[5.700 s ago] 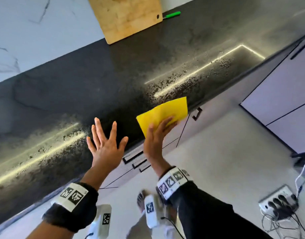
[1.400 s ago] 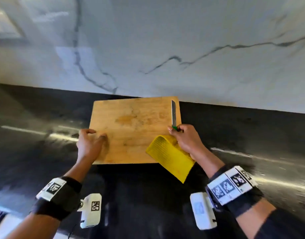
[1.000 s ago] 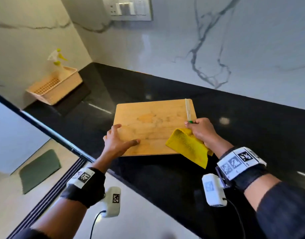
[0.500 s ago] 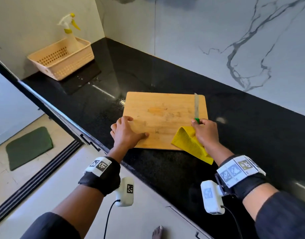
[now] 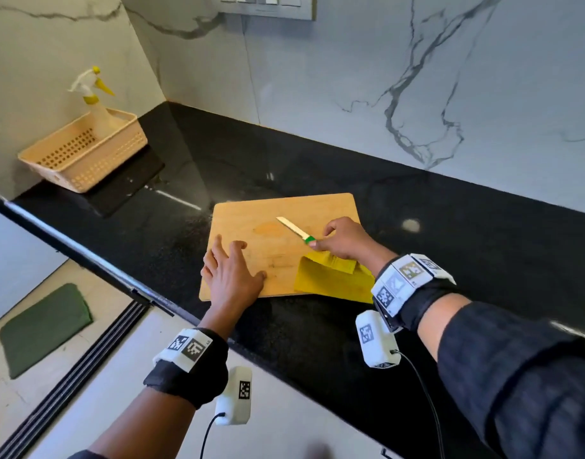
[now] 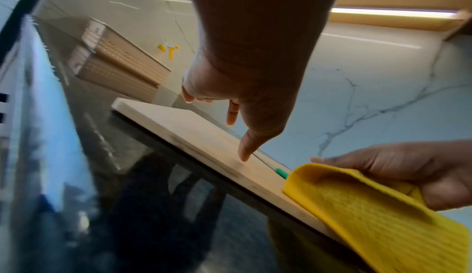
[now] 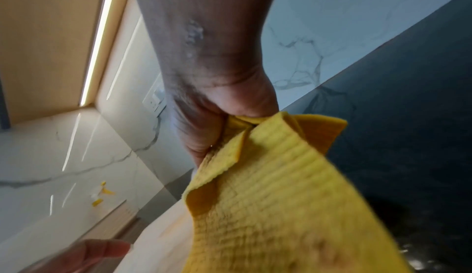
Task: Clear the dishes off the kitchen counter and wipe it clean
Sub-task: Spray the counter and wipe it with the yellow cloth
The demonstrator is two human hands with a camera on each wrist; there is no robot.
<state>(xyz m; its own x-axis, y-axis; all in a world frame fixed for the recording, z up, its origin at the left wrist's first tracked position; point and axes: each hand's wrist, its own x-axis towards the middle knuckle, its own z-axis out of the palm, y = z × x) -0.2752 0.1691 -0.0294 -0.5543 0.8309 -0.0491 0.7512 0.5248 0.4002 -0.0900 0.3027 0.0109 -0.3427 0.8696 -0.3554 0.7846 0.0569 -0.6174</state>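
Note:
A wooden cutting board (image 5: 271,226) lies on the black counter (image 5: 450,246). My left hand (image 5: 230,270) rests on its near left corner with fingers spread, and the thumb tip (image 6: 245,154) touches the board (image 6: 194,134). My right hand (image 5: 344,240) holds a folded yellow cloth (image 5: 331,279) against the palm and pinches the green handle of a small knife (image 5: 296,230), whose blade points left across the board. The cloth (image 7: 268,206) fills the right wrist view and hangs over the board's near edge (image 6: 370,212). The knife handle (image 6: 281,172) peeks out beside it.
A beige plastic basket (image 5: 86,154) with a spray bottle (image 5: 92,94) stands at the counter's far left end by the corner wall. Marble backsplash runs behind the counter. A switch plate (image 5: 268,5) is on the wall above. A green mat (image 5: 43,326) lies on the floor at left.
The knife has swung from lying along the board's right edge to pointing diagonally left across it. My left hand's fingers have spread out flat on the board's corner.

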